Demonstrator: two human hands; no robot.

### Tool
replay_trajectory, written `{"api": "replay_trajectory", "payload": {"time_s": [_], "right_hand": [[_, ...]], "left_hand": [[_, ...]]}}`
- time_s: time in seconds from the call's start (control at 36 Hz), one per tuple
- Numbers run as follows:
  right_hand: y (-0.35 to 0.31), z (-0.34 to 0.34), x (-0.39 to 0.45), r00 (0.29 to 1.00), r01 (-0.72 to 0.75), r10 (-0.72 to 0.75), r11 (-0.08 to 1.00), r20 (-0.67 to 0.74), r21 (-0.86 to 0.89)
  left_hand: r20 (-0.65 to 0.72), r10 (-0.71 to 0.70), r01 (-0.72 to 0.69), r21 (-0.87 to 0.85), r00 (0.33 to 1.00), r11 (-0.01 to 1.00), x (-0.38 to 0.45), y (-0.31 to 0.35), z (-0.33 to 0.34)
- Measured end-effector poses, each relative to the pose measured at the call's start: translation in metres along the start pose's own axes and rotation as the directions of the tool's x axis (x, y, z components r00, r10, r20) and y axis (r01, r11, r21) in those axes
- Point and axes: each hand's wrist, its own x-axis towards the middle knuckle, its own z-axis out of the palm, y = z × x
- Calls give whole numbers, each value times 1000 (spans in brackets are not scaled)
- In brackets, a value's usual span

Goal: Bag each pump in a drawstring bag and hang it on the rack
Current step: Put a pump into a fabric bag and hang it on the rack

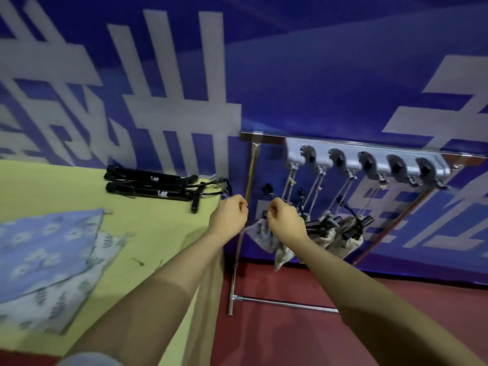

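Two hands, left hand (229, 212) and right hand (284, 220), each pinch a thin drawstring cord, grip narrow, holding the grey patterned drawstring bag (260, 237) below the grey hook rack (369, 159). A loose cord could slip, dropping the bagged pump.

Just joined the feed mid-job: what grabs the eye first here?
Both hands, left hand and right hand, are raised at center, fingers curled as if pulling cords over a patterned bag. Right of them, a grey hook rack carries several bagged pumps. Two black pumps lie on the yellow-green table at left.
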Motion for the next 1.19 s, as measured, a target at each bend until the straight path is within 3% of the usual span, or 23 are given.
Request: {"api": "replay_trajectory", "payload": {"time_s": [0.31,0.61,0.94,1.19], "right_hand": [[-135,113,-15,976,108,-122,991,181,85],[-200,201,4,888,197,-229,973,400,119],[-233,283,71,701,460,-449,879,555,130],[-255,331,109,538,703,-549,711,640,18]], "left_hand": [[-56,-180,179,-11,982,984,-41,-147,-108],[-104,-407,405,-38,907,913,-60,-244,-154],[-158,-570,591,170,806,789,-11,-325,-152],[-226,-622,660,189,750,727,6,-358,-141]]}}
